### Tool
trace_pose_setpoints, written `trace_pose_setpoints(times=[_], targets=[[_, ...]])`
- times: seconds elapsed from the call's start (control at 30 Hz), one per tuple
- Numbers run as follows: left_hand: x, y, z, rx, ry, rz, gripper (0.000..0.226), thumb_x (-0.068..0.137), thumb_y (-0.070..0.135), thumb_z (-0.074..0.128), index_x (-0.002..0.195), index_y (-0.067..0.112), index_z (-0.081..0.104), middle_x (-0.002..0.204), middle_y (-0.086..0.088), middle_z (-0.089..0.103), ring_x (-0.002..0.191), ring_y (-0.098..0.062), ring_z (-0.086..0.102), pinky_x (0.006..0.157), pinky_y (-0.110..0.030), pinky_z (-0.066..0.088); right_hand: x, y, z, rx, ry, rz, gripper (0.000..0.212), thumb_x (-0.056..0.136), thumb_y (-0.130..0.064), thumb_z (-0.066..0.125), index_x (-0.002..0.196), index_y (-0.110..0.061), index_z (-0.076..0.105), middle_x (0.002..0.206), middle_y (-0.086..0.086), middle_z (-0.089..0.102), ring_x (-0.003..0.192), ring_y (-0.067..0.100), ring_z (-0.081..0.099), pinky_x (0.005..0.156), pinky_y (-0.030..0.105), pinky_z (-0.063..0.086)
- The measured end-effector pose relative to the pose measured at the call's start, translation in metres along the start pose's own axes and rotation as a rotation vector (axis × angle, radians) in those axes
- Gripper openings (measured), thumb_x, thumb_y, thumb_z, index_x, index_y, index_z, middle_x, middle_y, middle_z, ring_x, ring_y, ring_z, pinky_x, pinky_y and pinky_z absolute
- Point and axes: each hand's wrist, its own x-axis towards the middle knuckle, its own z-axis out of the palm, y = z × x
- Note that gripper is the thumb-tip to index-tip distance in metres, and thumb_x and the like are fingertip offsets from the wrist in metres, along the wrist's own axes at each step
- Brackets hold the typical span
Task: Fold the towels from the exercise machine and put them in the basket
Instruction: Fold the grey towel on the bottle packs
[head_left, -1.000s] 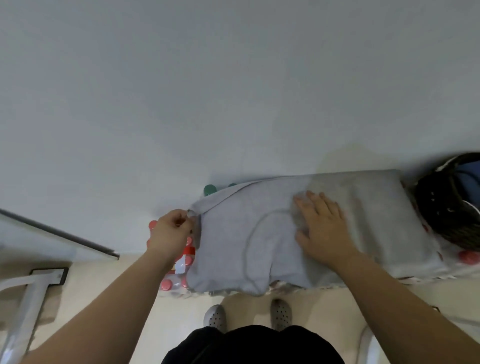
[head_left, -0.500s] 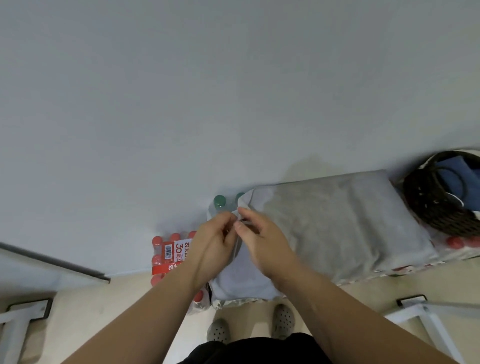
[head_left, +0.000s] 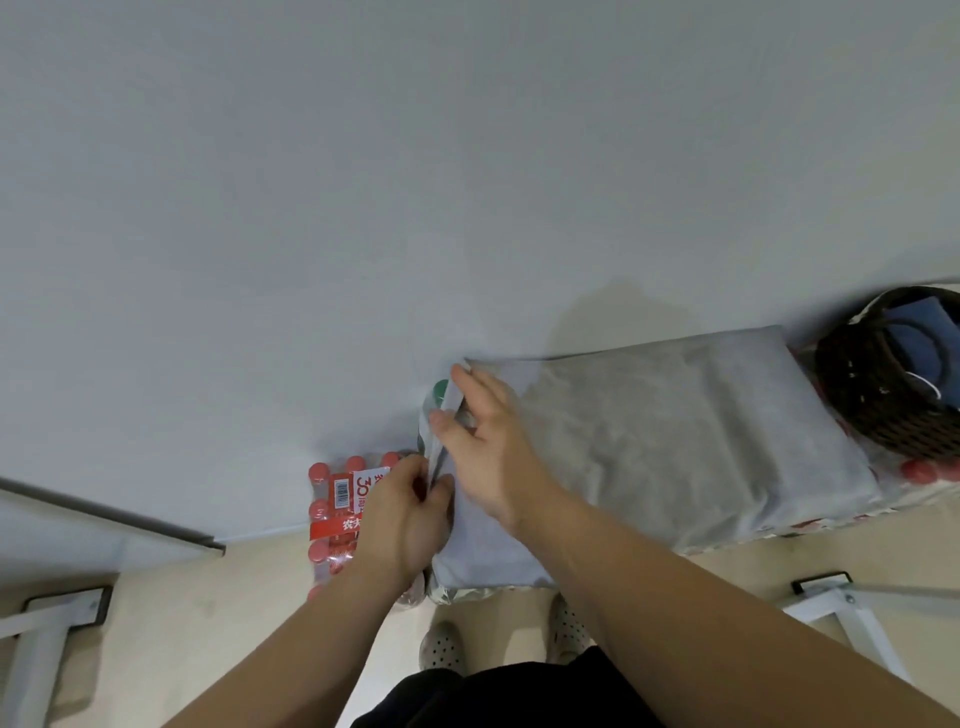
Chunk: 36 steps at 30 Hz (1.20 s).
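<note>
A pale grey rectangular cloth towel (head_left: 675, 431) lies spread flat on a low surface against the white wall. The 2 hands work its left edge: the left hand (head_left: 402, 514) pinches the near part, the right hand (head_left: 488, 441) grips the far corner. A dark woven wicker basket (head_left: 872, 405) holding blue cloth (head_left: 919, 338) stands just beside the towel's right end.
</note>
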Motion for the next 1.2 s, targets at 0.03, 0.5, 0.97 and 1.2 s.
trace_pose_setpoints(times=[0.03,0.5,0.97,1.2], targets=[[-0.004,-0.002,-0.003,-0.083,0.005,-0.058,0.032,0.084,0.044,0.055,0.087,0.013,0.058,0.076,-0.01,0.067,0.073,-0.031,0.064,0.071,-0.053,0.054,0.004,0.0,0.006,-0.017,-0.014,0.001,0.06,0.1,-0.022,0.059,0.154,-0.014,0.034,0.161,-0.007,0.02,0.147,0.001,0.018,0.114,0.01,0.013],[-0.056,-0.051,-0.015,-0.437,-0.239,-0.412,0.011,0.092,0.002,0.064,0.1,-0.005,0.063,0.095,-0.016,0.074,0.096,-0.038,0.069,0.086,-0.052,0.058,0.046,0.001,0.033,-0.101,-0.067,0.055,0.067,0.096,-0.034,0.058,0.155,-0.015,0.032,0.163,-0.004,0.024,0.149,0.008,0.019,0.122,0.023,0.009],[-0.08,-0.013,-0.018,-0.46,-0.17,-0.039,0.008,0.089,0.002,0.068,0.092,0.007,0.062,0.062,-0.01,0.049,0.058,-0.021,0.048,0.054,-0.032,0.047,0.051,-0.005,0.002,0.308,-0.152,0.157,0.051,0.101,-0.023,0.054,0.15,-0.02,0.041,0.151,0.001,0.047,0.138,0.018,0.045,0.119,0.041,0.033],[-0.063,0.068,0.044,-0.426,-0.328,0.064,0.017,0.086,-0.004,0.069,0.092,0.009,0.06,0.059,-0.007,0.051,0.049,-0.017,0.047,0.05,-0.024,0.044,0.042,-0.012,-0.093,0.417,-0.072,0.123,0.026,0.101,-0.018,0.054,0.126,-0.021,0.062,0.12,0.008,0.069,0.109,0.027,0.067,0.093,0.036,0.056]])
